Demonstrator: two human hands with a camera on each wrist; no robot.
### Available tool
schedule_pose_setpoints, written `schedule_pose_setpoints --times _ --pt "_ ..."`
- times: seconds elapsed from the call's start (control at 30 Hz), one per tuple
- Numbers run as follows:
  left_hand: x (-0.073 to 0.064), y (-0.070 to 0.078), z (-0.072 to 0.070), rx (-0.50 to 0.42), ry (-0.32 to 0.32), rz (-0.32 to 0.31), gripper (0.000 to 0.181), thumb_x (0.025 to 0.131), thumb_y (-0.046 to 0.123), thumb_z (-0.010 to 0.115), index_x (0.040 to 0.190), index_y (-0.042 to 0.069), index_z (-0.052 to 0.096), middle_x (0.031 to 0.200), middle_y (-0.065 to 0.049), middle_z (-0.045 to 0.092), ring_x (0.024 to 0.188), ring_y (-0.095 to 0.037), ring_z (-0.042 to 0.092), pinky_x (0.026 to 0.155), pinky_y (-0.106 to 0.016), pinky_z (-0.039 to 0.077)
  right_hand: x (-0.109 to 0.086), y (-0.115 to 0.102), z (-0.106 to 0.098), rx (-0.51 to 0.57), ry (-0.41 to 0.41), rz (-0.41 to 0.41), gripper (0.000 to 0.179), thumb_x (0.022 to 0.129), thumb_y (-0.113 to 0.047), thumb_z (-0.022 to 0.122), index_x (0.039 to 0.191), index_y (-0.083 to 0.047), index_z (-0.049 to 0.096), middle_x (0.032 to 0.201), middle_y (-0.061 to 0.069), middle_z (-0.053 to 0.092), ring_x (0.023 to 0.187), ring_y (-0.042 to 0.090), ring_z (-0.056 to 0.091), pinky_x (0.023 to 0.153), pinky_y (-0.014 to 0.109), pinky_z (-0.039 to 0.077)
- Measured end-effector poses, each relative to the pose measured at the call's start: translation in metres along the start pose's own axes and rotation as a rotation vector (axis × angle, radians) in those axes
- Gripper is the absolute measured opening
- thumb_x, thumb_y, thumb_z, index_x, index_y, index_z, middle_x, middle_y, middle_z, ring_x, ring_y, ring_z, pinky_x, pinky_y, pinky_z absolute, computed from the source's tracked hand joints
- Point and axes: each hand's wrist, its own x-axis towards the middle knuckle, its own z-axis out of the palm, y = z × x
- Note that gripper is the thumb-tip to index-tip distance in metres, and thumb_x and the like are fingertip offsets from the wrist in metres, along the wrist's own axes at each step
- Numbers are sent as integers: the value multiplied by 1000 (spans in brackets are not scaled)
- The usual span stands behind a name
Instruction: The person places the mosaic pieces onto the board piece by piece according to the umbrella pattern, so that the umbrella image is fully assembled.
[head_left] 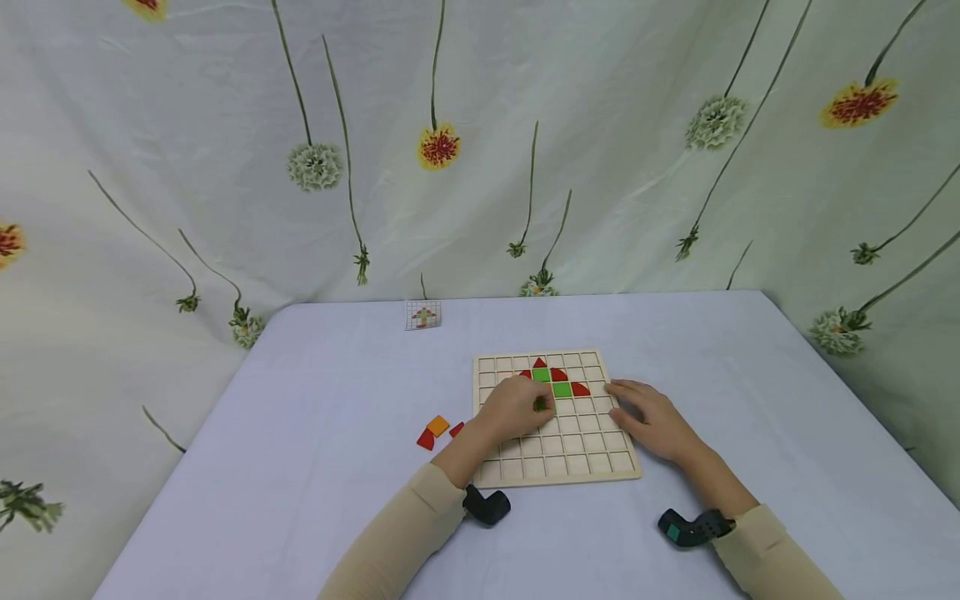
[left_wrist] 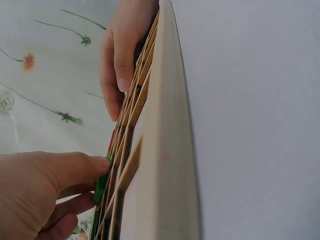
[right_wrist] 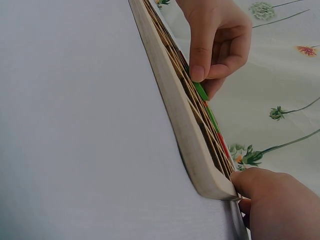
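A wooden grid board (head_left: 577, 444) lies on the table. Over its left-middle part my left hand (head_left: 517, 407) pinches a small green tile (right_wrist: 200, 91) between thumb and fingers, close to the grid. Along the right rim rests my right hand (head_left: 651, 419), its fingertips and thumb touching the edge with fingers fairly straight. Set in the upper cells are a red triangle (head_left: 540, 363), green squares (head_left: 562, 389) and red rounded pieces (head_left: 580, 389). My left hand hides some cells beneath it.
Left of the board lie an orange square (head_left: 437, 426), a red rounded piece (head_left: 426, 439) and another red piece (head_left: 456, 430), partly behind my left forearm. A small pattern card (head_left: 423, 315) lies at the table's back edge. A flowered cloth (head_left: 615, 167) hangs behind.
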Motion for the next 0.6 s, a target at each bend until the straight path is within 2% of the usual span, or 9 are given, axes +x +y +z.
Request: schedule_pose_setpoints --times 0.6 --pt "-3 -1 4 35 29 13 14 87 19 75 77 18 66 69 10 60 65 -8 48 65 -23 42 1 2 1 1 -10 1 45 97 -23 59 134 2 55 137 23 51 130 44 42 104 60 32"
